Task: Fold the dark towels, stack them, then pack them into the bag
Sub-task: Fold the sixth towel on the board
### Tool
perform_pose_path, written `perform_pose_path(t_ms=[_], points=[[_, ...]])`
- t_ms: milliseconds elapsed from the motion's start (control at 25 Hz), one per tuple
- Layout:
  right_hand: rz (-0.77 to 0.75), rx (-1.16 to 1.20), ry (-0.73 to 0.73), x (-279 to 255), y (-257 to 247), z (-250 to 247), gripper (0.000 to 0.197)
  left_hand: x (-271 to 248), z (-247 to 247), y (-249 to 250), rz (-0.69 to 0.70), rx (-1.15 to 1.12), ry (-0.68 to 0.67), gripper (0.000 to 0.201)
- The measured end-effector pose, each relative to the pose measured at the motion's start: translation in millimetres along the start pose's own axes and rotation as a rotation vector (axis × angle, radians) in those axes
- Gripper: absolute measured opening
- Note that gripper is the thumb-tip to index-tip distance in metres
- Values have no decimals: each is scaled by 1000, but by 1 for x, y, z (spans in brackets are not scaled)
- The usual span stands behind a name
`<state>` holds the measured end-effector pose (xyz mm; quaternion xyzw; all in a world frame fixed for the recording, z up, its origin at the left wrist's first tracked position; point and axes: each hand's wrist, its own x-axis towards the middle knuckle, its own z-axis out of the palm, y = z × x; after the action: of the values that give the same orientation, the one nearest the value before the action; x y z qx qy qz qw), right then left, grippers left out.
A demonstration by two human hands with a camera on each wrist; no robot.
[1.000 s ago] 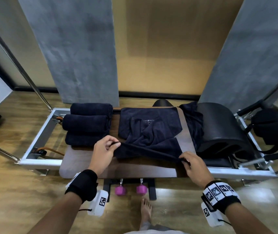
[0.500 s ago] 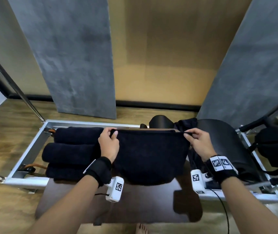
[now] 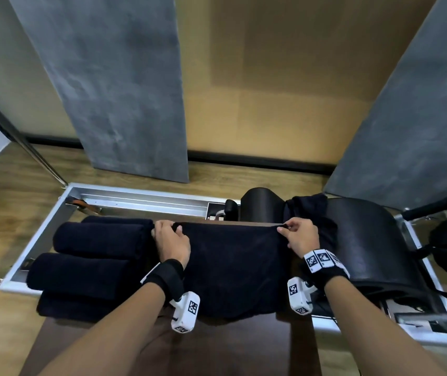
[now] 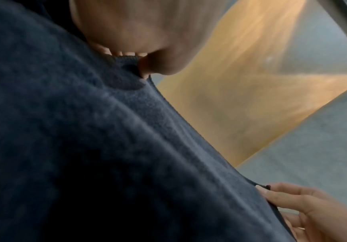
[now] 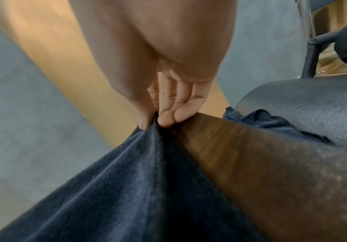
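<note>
On tabletop [image 3: 257,346], centre: dark towel [image 3: 233,270], folded over, far edge pulled taut between two grips. Left hand [image 3: 172,240] pinches far-left corner; right hand [image 3: 299,237] pinches far-right corner with thumb and fingertips. Left of it: three folded towels [image 3: 94,264], side by side. Right: unfolded towel [image 3: 309,210] against black pad [image 3: 374,248]. Bag: cannot tell where. Risk, judged: corners misalign or slip on release, leaving a skewed fold; left hand may nudge the nearest folded towel.

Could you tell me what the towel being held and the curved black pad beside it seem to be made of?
Towel: likely dark terry cotton, matte, with fuzzy looped pile.
Curved black pad: probably vinyl or leather upholstery, with a pebbled grain and soft sheen.
</note>
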<state>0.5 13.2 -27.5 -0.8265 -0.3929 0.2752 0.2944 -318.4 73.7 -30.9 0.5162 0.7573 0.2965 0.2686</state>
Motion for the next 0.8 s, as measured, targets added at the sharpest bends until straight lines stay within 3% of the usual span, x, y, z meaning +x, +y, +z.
perform_pose_path(t_ms=[120, 280, 360, 480, 680, 800], points=[[-21, -67, -6, -2, 3, 4, 23, 0, 1, -3, 12, 27, 6, 7], [-109, -159, 56, -14, 6, 6, 9, -4, -3, -1, 30, -59, 10, 21], [-121, -156, 68, -20, 7, 5, 15, -9, -8, 5, 11, -112, 3, 29], [-124, -24, 70, -25, 7, -3, 24, -20, -19, 11, 39, -139, 9, 30], [-228, 252, 156, -50, -8, -45, 32, -47, -59, 29, 223, -201, 74, 23], [-307, 322, 182, -77, -14, -79, 27, -62, -98, 38, 316, -289, 111, 13]])
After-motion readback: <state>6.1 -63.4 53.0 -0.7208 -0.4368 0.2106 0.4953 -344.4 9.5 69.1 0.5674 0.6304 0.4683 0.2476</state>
